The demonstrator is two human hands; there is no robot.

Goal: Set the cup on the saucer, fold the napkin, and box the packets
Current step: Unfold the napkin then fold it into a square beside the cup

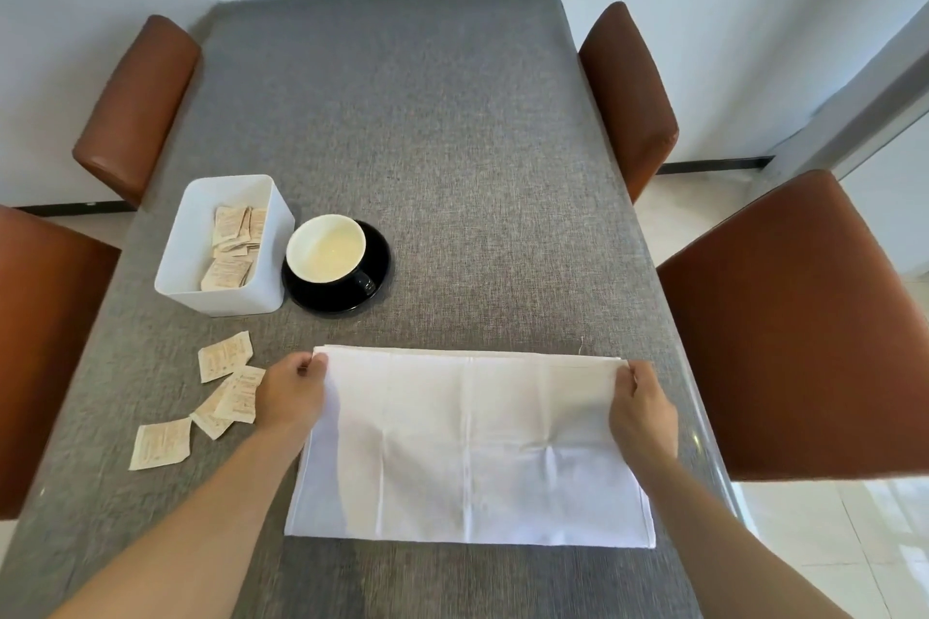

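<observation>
A white napkin [467, 447] lies folded over on the grey table, its doubled edge away from me. My left hand [294, 392] pinches its far left corner, and my right hand [641, 407] pinches its far right corner. A black cup [329, 251] with a cream inside stands on a black saucer [374, 287] beyond the napkin. Next to it on the left is a white box [176, 261] holding several tan packets [234, 246]. Several more packets [223, 357] lie loose on the cloth left of my left hand.
The table [427, 141] has a grey cloth cover. Brown chairs stand on both sides: two on the left [135, 101] and two on the right [794, 327]. The table's right edge runs close to the napkin's right side.
</observation>
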